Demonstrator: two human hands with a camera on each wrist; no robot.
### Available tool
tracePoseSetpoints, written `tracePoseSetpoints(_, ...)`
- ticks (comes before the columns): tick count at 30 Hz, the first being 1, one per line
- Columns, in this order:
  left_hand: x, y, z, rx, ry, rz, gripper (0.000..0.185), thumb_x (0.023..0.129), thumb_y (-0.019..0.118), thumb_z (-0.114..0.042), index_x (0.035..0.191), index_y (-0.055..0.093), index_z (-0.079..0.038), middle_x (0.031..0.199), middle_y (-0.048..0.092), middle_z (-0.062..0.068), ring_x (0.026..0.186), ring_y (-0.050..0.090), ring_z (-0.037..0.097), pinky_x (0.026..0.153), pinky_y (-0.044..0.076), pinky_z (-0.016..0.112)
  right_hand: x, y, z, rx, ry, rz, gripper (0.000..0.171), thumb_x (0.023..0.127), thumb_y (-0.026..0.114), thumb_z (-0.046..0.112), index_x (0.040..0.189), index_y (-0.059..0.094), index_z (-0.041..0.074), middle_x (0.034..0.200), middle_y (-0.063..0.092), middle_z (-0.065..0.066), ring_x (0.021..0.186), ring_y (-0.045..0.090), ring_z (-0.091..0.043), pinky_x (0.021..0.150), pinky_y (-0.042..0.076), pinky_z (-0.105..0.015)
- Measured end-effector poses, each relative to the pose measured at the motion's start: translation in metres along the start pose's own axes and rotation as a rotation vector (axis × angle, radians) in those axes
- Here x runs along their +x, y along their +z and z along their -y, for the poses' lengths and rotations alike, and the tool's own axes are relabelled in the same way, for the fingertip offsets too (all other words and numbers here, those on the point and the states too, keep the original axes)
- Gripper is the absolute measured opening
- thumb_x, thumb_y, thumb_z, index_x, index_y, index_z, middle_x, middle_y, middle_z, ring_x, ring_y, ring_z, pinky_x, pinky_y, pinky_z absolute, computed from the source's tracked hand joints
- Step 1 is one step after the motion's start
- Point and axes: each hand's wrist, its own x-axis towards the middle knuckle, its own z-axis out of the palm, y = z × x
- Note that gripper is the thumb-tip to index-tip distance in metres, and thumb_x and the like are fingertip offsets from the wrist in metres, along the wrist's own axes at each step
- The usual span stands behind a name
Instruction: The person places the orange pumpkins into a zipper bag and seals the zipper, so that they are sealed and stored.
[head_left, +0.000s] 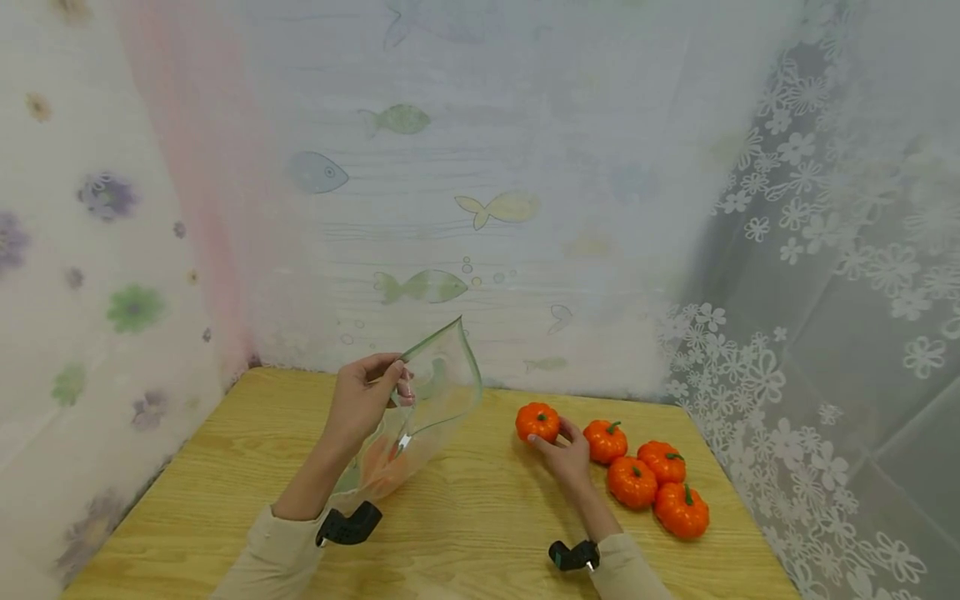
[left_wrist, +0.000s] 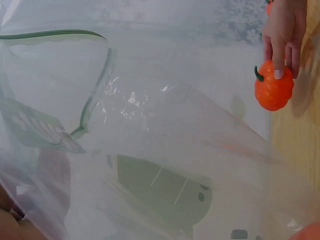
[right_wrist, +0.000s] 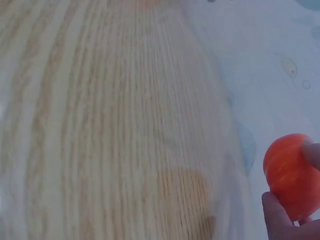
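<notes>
My left hand point(head_left: 365, 398) pinched the rim of a clear zip bag point(head_left: 427, 408) by its green seal strip, holding the mouth up and open toward the right, while the bag's lower end slumped onto the wooden table point(head_left: 225, 467) at the near left; something orange showed through the film low in it, though I could not tell what. My right hand point(head_left: 567, 452) had its fingertips curled round a small orange toy pumpkin point(head_left: 537, 422) near the middle of the table, just left of four more pumpkins point(head_left: 647, 479) clustered at the right. To do this well, I judged I should grip that pumpkin by its sides, keep the bag's mouth wide and steady, and carry it over without brushing the rim. The pumpkin looked glossy and ribbed, bright orange with a short dark green stem, a light plastic thing and easy to pinch
</notes>
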Motion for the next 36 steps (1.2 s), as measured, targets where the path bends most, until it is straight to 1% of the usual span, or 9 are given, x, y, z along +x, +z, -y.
tracePoseSetpoints(2, 0.0, 0.0, 0.0, 0.006, -0.006, -0.002, 0.029, 0.107, 0.052, -0.01, 0.128, 0.062, 0.008, 0.099, 0.068, 0.018, 0.066, 0.068, 0.009, 0.066, 0.061, 0.025, -0.003, 0.0, 0.001, 0.021, 0.001, 0.005, 0.081, 0.084, 0.085, 0.014, 0.149, 0.042, -0.005, 0.144, 0.045, -0.029, 0.125, 0.056, -0.047, 0.087, 0.058, -0.029)
tracePoseSetpoints(5, 0.0, 0.001, -0.001, 0.009, -0.015, -0.003, 0.028, 0.107, 0.053, -0.009, 0.128, 0.063, 0.007, 0.098, 0.068, 0.017, 0.066, 0.068, 0.01, 0.066, 0.061, 0.025, -0.007, 0.0, 0.002, 0.032, -0.003, 0.015, 0.081, 0.084, 0.085, 0.016, 0.15, 0.042, -0.004, 0.142, 0.045, -0.028, 0.124, 0.056, -0.047, 0.084, 0.058, -0.026)
tracePoseSetpoints(9, -0.001, 0.001, -0.001, 0.021, -0.02, 0.002, 0.029, 0.107, 0.052, -0.01, 0.129, 0.063, 0.006, 0.1, 0.068, 0.018, 0.066, 0.068, 0.01, 0.066, 0.061, 0.026, -0.012, 0.0, 0.006, 0.025, -0.007, 0.028, 0.081, 0.084, 0.086, 0.02, 0.151, 0.044, 0.0, 0.14, 0.046, -0.027, 0.122, 0.057, -0.045, 0.087, 0.058, -0.028)
tracePoseSetpoints(13, -0.001, 0.001, 0.0, 0.038, -0.02, 0.005, 0.029, 0.108, 0.052, -0.012, 0.129, 0.063, 0.005, 0.102, 0.068, 0.02, 0.066, 0.069, 0.01, 0.064, 0.06, 0.026, -0.016, 0.002, 0.01, 0.05, -0.001, 0.053, 0.08, 0.084, 0.086, 0.019, 0.151, 0.046, 0.003, 0.138, 0.047, -0.025, 0.12, 0.06, -0.04, 0.087, 0.058, -0.028)
tracePoseSetpoints(18, 0.0, 0.001, 0.001, 0.039, -0.011, 0.007, 0.028, 0.108, 0.052, -0.012, 0.127, 0.064, 0.005, 0.1, 0.069, 0.019, 0.066, 0.069, 0.01, 0.063, 0.058, 0.025, -0.019, 0.004, 0.013, 0.094, -0.016, 0.07, 0.076, 0.084, 0.085, 0.016, 0.149, 0.048, 0.003, 0.136, 0.048, -0.024, 0.11, 0.064, -0.029, 0.081, 0.058, -0.023)
tracePoseSetpoints(21, 0.0, 0.001, 0.001, 0.027, -0.006, 0.012, 0.028, 0.108, 0.053, -0.012, 0.127, 0.063, 0.005, 0.099, 0.069, 0.017, 0.066, 0.068, 0.01, 0.063, 0.058, 0.024, -0.021, 0.005, 0.015, 0.111, -0.024, 0.073, 0.076, 0.084, 0.086, 0.014, 0.149, 0.048, 0.004, 0.135, 0.048, -0.021, 0.107, 0.066, -0.025, 0.082, 0.058, -0.022)
tracePoseSetpoints(26, 0.0, 0.001, -0.001, -0.002, -0.004, 0.017, 0.028, 0.107, 0.052, -0.01, 0.127, 0.062, 0.007, 0.099, 0.068, 0.017, 0.066, 0.067, 0.009, 0.064, 0.061, 0.024, -0.025, 0.007, 0.018, 0.105, -0.038, 0.078, 0.074, 0.084, 0.085, 0.012, 0.148, 0.048, 0.002, 0.135, 0.048, -0.02, 0.106, 0.066, -0.022, 0.083, 0.056, -0.021)
tracePoseSetpoints(32, -0.001, 0.0, -0.001, -0.001, -0.016, 0.013, 0.028, 0.108, 0.052, -0.01, 0.128, 0.062, 0.007, 0.102, 0.068, 0.021, 0.066, 0.068, 0.009, 0.065, 0.061, 0.025, -0.03, 0.008, 0.022, 0.112, -0.037, 0.105, 0.073, 0.085, 0.082, 0.007, 0.148, 0.046, -0.001, 0.136, 0.048, -0.021, 0.105, 0.065, -0.022, 0.081, 0.056, -0.022)
tracePoseSetpoints(36, -0.001, -0.001, 0.0, 0.009, -0.016, 0.012, 0.029, 0.108, 0.051, -0.011, 0.128, 0.063, 0.006, 0.103, 0.068, 0.021, 0.066, 0.068, 0.01, 0.065, 0.061, 0.026, -0.033, 0.01, 0.023, 0.134, -0.032, 0.114, 0.073, 0.085, 0.082, 0.005, 0.148, 0.046, 0.0, 0.138, 0.047, -0.02, 0.106, 0.064, -0.021, 0.082, 0.056, -0.022)
